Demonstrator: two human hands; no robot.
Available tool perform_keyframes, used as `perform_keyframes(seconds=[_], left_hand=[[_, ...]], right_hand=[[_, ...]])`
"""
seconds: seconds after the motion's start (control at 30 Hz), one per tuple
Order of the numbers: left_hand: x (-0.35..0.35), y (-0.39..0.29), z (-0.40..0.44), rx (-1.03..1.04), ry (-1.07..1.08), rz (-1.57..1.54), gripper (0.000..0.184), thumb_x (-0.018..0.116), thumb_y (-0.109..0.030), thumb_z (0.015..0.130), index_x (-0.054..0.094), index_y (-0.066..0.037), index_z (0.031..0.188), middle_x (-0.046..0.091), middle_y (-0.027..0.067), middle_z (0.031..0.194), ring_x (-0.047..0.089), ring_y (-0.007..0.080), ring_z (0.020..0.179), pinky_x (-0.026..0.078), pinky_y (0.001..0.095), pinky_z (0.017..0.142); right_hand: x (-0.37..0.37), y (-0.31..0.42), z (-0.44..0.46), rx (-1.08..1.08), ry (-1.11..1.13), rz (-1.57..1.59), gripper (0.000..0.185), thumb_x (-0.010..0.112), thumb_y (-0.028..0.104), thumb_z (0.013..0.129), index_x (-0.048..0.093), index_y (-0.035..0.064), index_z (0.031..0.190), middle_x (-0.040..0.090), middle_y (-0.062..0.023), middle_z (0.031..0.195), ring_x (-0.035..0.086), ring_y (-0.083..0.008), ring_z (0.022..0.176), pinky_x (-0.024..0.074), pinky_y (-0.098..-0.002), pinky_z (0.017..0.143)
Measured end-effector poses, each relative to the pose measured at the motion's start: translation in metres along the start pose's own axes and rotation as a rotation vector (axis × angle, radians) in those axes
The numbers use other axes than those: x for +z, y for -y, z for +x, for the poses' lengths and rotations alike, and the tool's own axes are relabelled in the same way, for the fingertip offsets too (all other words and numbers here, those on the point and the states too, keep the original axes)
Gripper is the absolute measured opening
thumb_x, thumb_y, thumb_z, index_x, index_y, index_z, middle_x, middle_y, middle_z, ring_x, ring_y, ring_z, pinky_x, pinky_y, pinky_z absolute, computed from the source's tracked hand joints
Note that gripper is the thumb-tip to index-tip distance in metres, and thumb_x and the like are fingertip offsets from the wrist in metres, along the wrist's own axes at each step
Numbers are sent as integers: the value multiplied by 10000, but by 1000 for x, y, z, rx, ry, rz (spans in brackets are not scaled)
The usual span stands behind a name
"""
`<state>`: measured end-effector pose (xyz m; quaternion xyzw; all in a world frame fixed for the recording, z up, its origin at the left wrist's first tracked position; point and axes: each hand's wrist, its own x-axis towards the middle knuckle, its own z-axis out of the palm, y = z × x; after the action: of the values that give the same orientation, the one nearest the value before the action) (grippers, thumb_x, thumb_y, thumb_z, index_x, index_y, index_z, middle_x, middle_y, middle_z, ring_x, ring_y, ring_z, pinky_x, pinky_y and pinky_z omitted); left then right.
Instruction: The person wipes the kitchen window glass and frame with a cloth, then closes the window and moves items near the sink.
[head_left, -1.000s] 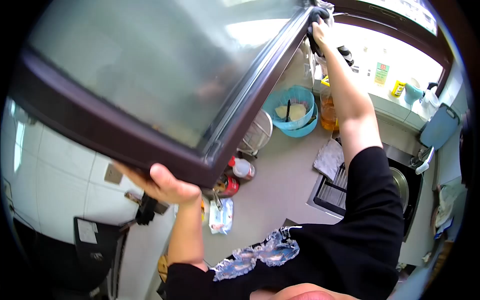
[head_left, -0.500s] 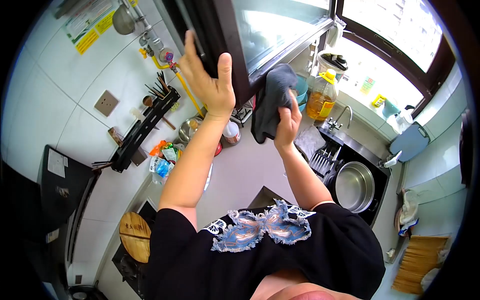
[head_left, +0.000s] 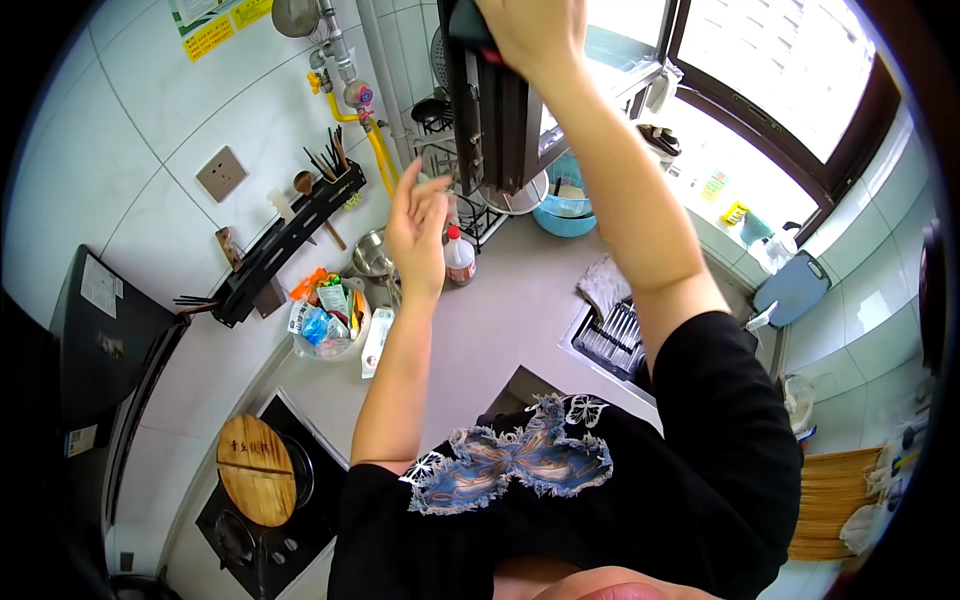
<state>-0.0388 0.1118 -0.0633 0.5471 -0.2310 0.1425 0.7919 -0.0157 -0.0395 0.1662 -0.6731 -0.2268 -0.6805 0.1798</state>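
Observation:
The dark-framed window sash stands swung open into the room, its edge facing me. My right hand is raised high at the top of the view, closed on a dark grey cloth that lies against the sash's upper edge. The fingertips there are cut off by the frame. My left hand hangs in the air left of the sash, fingers loosely apart and holding nothing. Below it stands a red-capped bottle on the counter.
A wire rack and blue basins sit behind the sash. A bowl of packets is at left, near the cooktop with a round wooden board. A grey rag lies by the sink rack.
My right hand has moved up with the cloth from the sash's lower corner to its upper edge. My left hand has come off the sash and dropped; the sash appears turned more edge-on.

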Motion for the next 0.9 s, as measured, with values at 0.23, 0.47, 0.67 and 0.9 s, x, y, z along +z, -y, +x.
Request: perform_keyframes(seconds=[0.23,0.47,0.67,0.9], left_hand=[[-43,12,-35,-159,-187,108,403,560,-78,1001,545,-58,1403,698,58,1076,652,117,845,550,245,709],[-36,25,-34,-92,-174,216,370,605,-81,972,596,-46,1341,697,41,1028,645,110,831,547,254,725],[-11,5,-13,205,-128,560,392,645,-39,933,611,-24,1323,686,93,1104,668,163,997,553,310,874],[55,-23,65,462,-26,642,1036,840,-369,813,245,52,1549,456,276,1452,499,375,1314,361,438,1136]], right_hand=[[-4,21,-161,210,125,-98,612,758,39,709,698,251,1279,305,-149,1598,345,-496,1359,359,-543,1126],[-18,21,-276,245,222,-82,513,698,-19,746,733,191,1213,405,-136,1541,364,-479,1373,362,-526,1134],[-67,11,-316,559,145,406,508,636,-82,806,667,78,1287,452,-221,1525,429,-403,1416,308,-434,1179],[-73,-4,-242,752,-29,417,670,577,110,929,350,40,1555,241,-189,1647,219,-350,1527,187,-421,1227]])
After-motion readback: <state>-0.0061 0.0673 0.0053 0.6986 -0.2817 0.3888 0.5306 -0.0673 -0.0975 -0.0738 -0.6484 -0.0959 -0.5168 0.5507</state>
